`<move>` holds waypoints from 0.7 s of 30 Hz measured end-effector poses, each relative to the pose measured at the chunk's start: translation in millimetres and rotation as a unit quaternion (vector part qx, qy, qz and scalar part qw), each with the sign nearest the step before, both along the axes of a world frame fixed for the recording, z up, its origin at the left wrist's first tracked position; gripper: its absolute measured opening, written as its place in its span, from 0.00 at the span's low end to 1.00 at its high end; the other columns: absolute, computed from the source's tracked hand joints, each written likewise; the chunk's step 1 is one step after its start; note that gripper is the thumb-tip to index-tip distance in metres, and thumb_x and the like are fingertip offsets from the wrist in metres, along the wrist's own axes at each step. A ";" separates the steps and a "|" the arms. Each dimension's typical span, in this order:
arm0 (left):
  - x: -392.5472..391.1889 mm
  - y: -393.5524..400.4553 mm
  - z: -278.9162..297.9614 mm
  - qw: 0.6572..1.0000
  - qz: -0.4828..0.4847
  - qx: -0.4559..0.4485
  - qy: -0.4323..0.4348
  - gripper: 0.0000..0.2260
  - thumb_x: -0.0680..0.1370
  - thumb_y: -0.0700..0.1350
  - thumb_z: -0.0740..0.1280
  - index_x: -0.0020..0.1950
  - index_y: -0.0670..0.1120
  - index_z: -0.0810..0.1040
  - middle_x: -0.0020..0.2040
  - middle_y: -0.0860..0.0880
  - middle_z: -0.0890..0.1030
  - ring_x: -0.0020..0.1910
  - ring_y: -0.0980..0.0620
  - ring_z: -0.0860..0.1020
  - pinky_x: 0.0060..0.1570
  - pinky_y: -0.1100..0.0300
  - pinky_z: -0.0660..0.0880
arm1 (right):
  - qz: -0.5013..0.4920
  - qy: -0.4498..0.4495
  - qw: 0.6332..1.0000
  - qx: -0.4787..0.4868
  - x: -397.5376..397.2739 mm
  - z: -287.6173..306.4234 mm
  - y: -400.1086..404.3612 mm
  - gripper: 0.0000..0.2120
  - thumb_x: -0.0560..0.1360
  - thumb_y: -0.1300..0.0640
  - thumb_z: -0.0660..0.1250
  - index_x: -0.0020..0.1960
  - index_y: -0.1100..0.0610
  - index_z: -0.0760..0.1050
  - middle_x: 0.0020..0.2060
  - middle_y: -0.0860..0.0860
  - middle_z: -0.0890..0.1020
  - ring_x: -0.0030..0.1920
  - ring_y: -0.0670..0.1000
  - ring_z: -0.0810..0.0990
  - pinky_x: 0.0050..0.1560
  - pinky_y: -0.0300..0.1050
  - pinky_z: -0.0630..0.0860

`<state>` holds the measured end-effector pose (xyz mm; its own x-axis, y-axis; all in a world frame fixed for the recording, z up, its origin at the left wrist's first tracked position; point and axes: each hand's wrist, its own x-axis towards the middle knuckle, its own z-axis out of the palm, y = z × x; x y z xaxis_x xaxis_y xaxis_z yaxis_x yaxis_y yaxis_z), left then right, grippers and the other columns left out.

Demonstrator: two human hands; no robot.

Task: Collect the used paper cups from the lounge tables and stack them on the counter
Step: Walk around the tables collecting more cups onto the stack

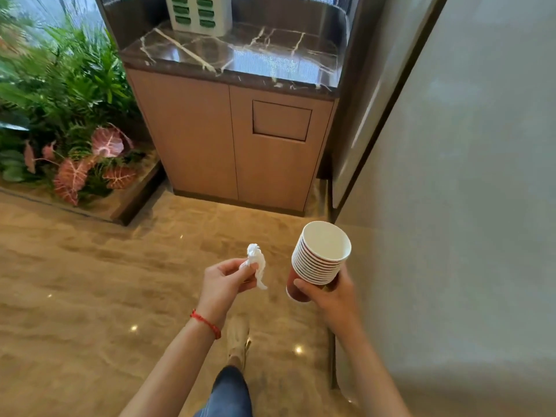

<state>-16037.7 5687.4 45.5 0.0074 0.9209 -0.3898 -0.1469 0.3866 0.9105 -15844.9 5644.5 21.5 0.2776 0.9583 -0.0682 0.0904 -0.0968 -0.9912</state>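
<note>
Right hand point(329, 291) — grip closed around a nested stack of paper cups point(319, 260), white rims uppermost, red wall showing at the base, carried in the air above the floor point(90, 281). Left hand point(224, 281) — grip pinching a crumpled white tissue point(257, 263), red string bracelet point(206, 323) at the wrist. Ahead: dark marble surface point(240, 55) on a wooden cabinet point(210, 139), a white-and-green power-bank station point(198, 13) at its back left corner.

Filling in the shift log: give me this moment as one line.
right hand: grips nested stack of red-and-white paper cups | left hand: pinches crumpled white tissue | dark marble counter: ahead, cups not yet placed
</note>
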 end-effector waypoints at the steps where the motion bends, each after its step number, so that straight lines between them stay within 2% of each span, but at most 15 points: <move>1: 1.3 21.8 -0.9 1.000 -0.003 0.003 -0.001 0.03 0.72 0.39 0.70 0.44 0.42 0.83 0.42 0.41 0.84 0.41 0.48 0.82 0.40 0.60 0.80 | -0.002 -0.002 1.000 0.000 1.2 -1.5 21.0 0.28 0.61 0.60 0.80 0.55 0.44 0.72 0.48 0.35 0.81 0.50 0.37 0.78 0.41 0.29 0.75; 8: 1.9 189.7 1.9 1.000 -0.006 0.007 0.004 0.03 0.73 0.36 0.69 0.43 0.40 0.82 0.38 0.42 0.83 0.34 0.52 0.82 0.36 0.64 0.79 | -0.024 0.005 1.000 0.004 -0.3 -2.9 187.3 0.29 0.61 0.59 0.80 0.56 0.43 0.72 0.50 0.43 0.81 0.54 0.45 0.79 0.45 0.37 0.78; 16: 13.1 352.3 16.0 0.999 -0.033 0.014 0.011 0.03 0.73 0.37 0.69 0.43 0.41 0.82 0.38 0.44 0.83 0.33 0.54 0.82 0.35 0.65 0.79 | -0.045 -0.008 0.999 0.002 9.4 14.4 329.9 0.30 0.61 0.56 0.79 0.57 0.39 0.69 0.50 0.36 0.79 0.52 0.36 0.77 0.43 0.29 0.76; 21: 41.9 432.2 10.0 0.998 -0.060 0.012 0.013 0.03 0.73 0.38 0.69 0.42 0.43 0.83 0.35 0.48 0.84 0.34 0.54 0.81 0.35 0.66 0.78 | -0.070 -0.013 0.997 -0.009 35.6 10.6 404.7 0.29 0.60 0.52 0.79 0.55 0.38 0.69 0.52 0.39 0.78 0.55 0.41 0.77 0.44 0.33 0.77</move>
